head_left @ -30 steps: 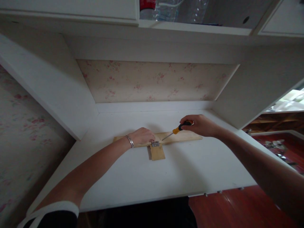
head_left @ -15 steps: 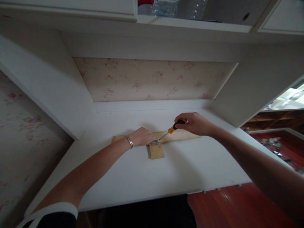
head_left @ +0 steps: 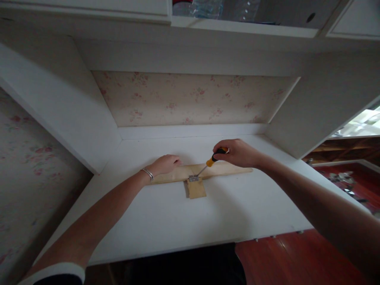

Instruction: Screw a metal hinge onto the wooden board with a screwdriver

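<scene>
My right hand (head_left: 239, 153) is wrapped round the handle of a yellow-and-black screwdriver (head_left: 210, 162). Its tip meets a small metal hinge (head_left: 194, 178), or comes very near it. The hinge bridges a long flat wooden strip (head_left: 227, 169) and a short wooden block (head_left: 197, 190) on its near side. Over the left part of the strip is my left hand (head_left: 166, 164), wearing a silver bracelet, its fingers curled closed. Whatever those fingers hold, if anything, is hidden. I cannot tell whether that hand touches the strip.
The wood lies on a white desktop (head_left: 166, 221) between white side panels (head_left: 308, 99). Overhead, a shelf holds clear plastic bottles (head_left: 208, 8). Floral wallpaper (head_left: 190, 99) covers the back, and a red floor (head_left: 279, 257) shows beyond the front edge.
My left hand has moved left, off the hinge, which now shows fully. My right hand and the screwdriver have shifted slightly left, bringing the tip closer to the hinge.
</scene>
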The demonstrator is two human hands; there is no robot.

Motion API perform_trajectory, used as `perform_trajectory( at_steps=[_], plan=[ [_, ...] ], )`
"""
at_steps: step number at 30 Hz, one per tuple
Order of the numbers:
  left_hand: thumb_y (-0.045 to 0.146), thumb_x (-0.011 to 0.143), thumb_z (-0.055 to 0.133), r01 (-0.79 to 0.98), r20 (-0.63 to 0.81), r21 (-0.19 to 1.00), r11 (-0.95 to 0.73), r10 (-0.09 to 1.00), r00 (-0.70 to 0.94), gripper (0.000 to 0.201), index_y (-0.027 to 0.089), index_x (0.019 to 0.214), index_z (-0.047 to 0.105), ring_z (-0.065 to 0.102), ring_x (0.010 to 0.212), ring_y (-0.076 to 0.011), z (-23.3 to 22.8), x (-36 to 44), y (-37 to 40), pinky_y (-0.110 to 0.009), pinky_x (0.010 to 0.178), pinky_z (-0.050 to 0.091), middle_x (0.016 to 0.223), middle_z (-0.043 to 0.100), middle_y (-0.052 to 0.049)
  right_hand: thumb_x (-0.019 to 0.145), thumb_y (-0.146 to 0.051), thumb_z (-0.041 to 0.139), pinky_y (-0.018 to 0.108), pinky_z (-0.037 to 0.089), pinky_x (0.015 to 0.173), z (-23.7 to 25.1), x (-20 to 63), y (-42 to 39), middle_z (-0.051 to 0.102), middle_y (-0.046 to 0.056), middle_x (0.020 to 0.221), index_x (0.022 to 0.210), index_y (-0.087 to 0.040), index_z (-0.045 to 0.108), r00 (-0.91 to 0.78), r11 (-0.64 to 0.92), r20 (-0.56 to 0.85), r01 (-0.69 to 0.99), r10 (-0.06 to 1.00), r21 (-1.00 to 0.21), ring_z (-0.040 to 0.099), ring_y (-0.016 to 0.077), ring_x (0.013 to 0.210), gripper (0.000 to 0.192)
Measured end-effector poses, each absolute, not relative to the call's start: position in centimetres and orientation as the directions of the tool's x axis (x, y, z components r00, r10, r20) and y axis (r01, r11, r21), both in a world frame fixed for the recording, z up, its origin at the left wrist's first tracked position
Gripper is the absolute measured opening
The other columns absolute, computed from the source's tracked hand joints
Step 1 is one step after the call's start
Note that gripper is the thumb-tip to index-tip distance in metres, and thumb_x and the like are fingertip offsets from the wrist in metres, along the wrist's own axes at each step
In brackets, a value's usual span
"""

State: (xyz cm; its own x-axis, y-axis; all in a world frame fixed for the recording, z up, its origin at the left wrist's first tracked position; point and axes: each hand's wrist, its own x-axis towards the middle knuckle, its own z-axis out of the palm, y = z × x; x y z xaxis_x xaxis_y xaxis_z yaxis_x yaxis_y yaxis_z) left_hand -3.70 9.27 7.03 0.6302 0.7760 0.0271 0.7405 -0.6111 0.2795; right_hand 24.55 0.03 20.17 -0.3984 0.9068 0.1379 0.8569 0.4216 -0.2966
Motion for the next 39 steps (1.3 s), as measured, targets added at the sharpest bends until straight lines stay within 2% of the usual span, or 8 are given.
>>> perform_trajectory(
  at_steps=[4,10,17,27,34,39],
  plan=[
    [0.045,0.09,0.036,0.815,0.069,0.237,-0.529,0.846,0.529,0.038,0.021,0.094,0.066,0.061,0.083,-0.0176,6.7,-7.4,11.1,-0.025,0.07,0.04,0.096,0.069,-0.006,0.077,-0.037,0.058,0.024,0.037,0.06,20.1,24.0,0.6,0.066,-0.002,0.077,0.089,-0.024,0.068,-0.402,0.424,0.135,0.859,0.906,-0.288,0.054,0.0115,0.065,0.02],
    [0.049,0.091,0.029,0.972,0.144,0.005,-0.234,0.962,0.231,0.047,0.019,0.096,0.066,0.063,0.086,-0.024,6.0,-13.1,14.0,-0.031,0.071,0.044,0.1,0.068,-0.011,0.077,-0.036,0.057,0.024,0.038,0.06,20.4,23.2,1.7,0.066,-0.001,0.077,0.089,-0.024,0.068,-0.395,0.417,0.131,0.863,0.909,-0.286,0.054,0.0117,0.065,0.02],
    [0.043,0.092,0.029,0.999,0.102,-0.047,-0.022,0.994,0.027,0.046,0.016,0.102,0.064,0.062,0.092,-0.0272,3.0,-17.1,16.0,-0.035,0.075,0.046,0.106,0.065,-0.015,0.076,-0.037,0.058,0.024,0.037,0.058,20.6,22.7,2.7,0.065,-0.002,0.075,0.088,-0.024,0.069,-0.383,0.391,0.086,0.88,0.92,-0.269,0.053,0.0108,0.062,0.021],
    [0.04,0.092,0.03,0.996,0.118,-0.087,-0.012,0.993,0.022,0.043,0.014,0.104,0.062,0.062,0.089,-0.0287,1.7,-17.7,16.1,-0.036,0.071,0.045,0.106,0.062,-0.016,0.075,-0.04,0.06,0.024,0.04,0.062,21.5,21.5,2.8,0.068,-0.001,0.081,0.089,-0.025,0.069,-0.478,0.465,0.024,0.841,0.878,-0.276,0.057,0.0121,0.066,0.023],
    [0.044,0.091,0.034,1.0,0.079,-0.009,0.014,0.997,-0.013,0.042,0.013,0.103,0.06,0.061,0.09,-0.0283,2.7,-17.5,15.5,-0.036,0.073,0.043,0.107,0.06,-0.017,0.073,-0.04,0.061,0.025,0.041,0.065,21.9,20.6,2.5,0.068,-0.002,0.08,0.087,-0.026,0.069,-0.519,0.505,0.015,0.825,0.855,-0.255,0.059,0.013,0.07,0.021],
    [0.034,0.093,0.032,0.997,0.219,0.065,-0.042,0.975,0.027,0.034,0.014,0.1,0.058,0.06,0.081,-0.0233,4.4,-15.4,12.5,-0.033,0.069,0.041,0.106,0.062,-0.014,0.071,-0.041,0.063,0.025,0.042,0.065,22.0,20.5,2.1,0.068,-0.002,0.081,0.085,-0.026,0.07,-0.526,0.509,0.008,0.819,0.85,-0.266,0.059,0.0135,0.07,0.022]
  ],
)
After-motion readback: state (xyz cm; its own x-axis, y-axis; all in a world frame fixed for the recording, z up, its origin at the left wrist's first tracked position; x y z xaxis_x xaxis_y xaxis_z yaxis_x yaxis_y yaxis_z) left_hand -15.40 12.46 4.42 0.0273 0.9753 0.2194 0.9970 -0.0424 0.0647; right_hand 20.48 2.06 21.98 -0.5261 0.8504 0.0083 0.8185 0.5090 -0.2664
